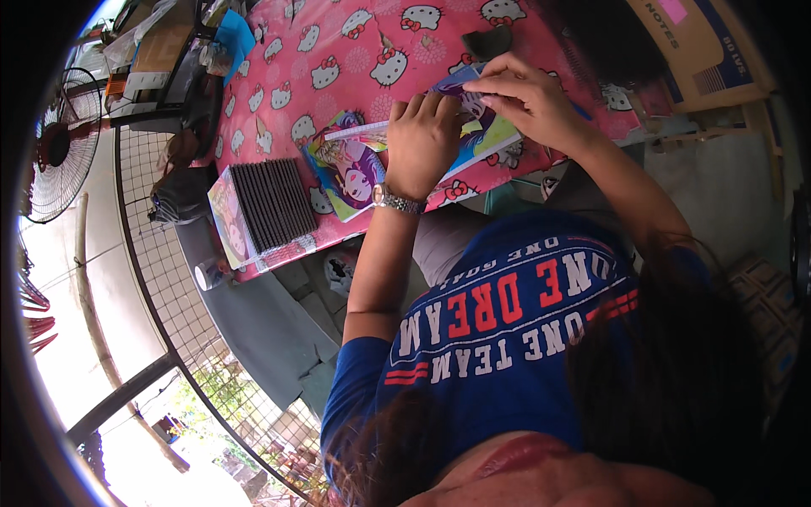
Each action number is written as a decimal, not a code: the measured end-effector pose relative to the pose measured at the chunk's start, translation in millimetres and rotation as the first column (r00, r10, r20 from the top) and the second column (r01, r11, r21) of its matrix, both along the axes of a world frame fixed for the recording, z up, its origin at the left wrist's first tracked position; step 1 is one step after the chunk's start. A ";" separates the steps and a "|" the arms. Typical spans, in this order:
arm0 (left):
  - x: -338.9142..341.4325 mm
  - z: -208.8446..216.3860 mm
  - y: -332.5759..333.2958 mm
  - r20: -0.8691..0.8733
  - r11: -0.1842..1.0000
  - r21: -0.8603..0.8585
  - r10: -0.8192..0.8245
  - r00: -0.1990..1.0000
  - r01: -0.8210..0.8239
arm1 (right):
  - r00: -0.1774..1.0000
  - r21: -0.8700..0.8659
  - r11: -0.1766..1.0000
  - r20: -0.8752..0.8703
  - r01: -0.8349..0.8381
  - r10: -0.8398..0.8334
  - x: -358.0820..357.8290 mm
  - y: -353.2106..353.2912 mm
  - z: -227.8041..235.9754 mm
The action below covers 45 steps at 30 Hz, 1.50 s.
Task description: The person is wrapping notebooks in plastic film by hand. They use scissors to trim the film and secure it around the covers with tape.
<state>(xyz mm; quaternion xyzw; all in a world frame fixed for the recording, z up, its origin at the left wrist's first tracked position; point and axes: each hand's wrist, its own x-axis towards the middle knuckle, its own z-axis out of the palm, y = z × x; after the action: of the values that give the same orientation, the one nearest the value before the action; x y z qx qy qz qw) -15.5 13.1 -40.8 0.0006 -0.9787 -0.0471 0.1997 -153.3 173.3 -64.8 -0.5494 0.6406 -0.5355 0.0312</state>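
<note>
A colourful notebook (490,145) with a purple-haired cartoon figure on its cover lies at the table's near edge, under both hands. My left hand (425,139), a metal-banded watch on its wrist, rests with bent fingers over the notebook's left part and grips it. From the right, my right hand (530,100) bends over the upper part, thumb and fingers drawn together; what is between their tips is too small to make out. Another illustrated cover (348,175) lies left of my left wrist. A long pale strip (358,132) sticks out beside my left hand.
A stack of notebooks with dark bound edges (272,204) stands at the table's near left corner. The pink patterned tablecloth (338,42) covers the table. A dark object (487,42) lies beyond my right hand. Cardboard box (701,51) at right, fan (63,145) at far left.
</note>
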 end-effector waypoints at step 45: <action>23.3 -1.1 6.4 -0.005 0.998 0.055 -0.035 0.999 0.035 | 0.991 0.352 0.926 0.043 -0.137 0.130 12.7 7.5 27.3</action>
<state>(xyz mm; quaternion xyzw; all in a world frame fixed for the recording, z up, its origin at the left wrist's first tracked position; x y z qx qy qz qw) 7.8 19.5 -41.9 -0.0112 -0.9765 -0.0776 0.2009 -140.7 180.8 -37.5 -0.5719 0.6875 -0.4132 0.1721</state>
